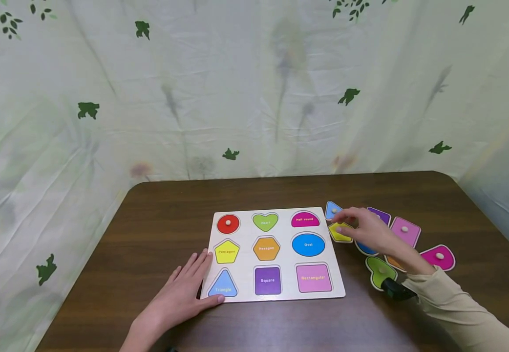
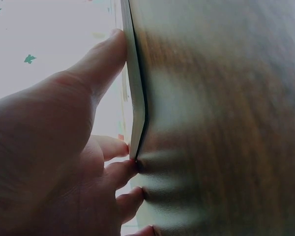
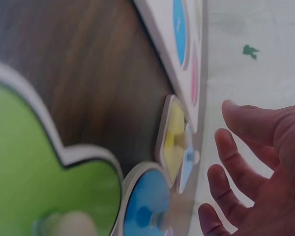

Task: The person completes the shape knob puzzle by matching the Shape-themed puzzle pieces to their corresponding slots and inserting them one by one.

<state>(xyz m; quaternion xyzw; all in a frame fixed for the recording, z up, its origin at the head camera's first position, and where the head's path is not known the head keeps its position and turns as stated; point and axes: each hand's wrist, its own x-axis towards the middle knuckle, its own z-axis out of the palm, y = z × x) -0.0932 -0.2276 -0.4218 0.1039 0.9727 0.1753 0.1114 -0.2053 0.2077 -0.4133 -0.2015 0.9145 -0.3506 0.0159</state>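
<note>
A white shape puzzle board lies flat on the table, its recesses printed with coloured shapes. My left hand rests at its lower left, fingers along the left edge and thumb on the near edge. At top left, a red circle piece with a knob sits in its recess. My right hand hovers over loose pieces right of the board, fingers loosely bent and holding nothing. Below its fingertips lie a yellow pentagon piece and a blue triangle piece; the right wrist view shows the hand apart from both.
Under and around the right forearm lie a green heart piece, blue oval piece, purple piece, pink rectangle piece, magenta half-round piece and partly hidden orange piece. A pale curtain hangs behind the table.
</note>
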